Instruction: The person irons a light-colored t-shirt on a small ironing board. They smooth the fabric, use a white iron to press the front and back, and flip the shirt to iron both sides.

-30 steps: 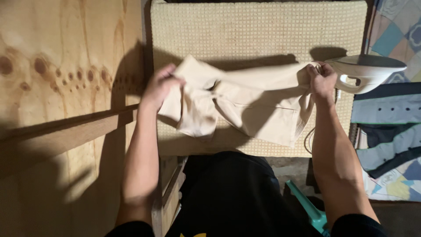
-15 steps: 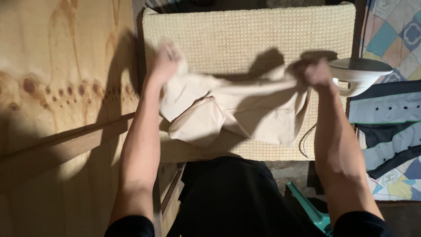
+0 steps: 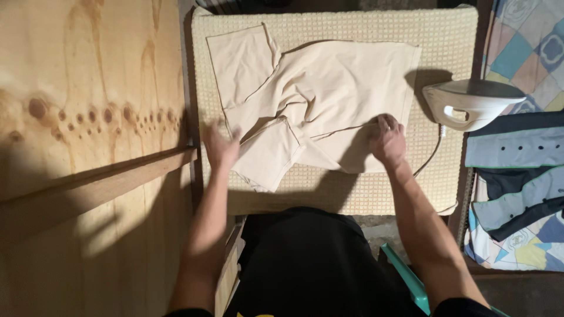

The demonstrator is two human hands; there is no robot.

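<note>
Both hands reach forward, left [image 3: 221, 147] spread, right [image 3: 386, 140] curled.

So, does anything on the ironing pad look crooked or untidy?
Yes. The beige shirt lies bunched, with creases at its middle and one sleeve folded across the body. The white iron stands at the pad's right edge, partly overhanging.

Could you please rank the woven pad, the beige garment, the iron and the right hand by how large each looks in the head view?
1. Woven pad
2. Beige garment
3. Iron
4. Right hand, though it may sit slightly nearer the camera.
</note>
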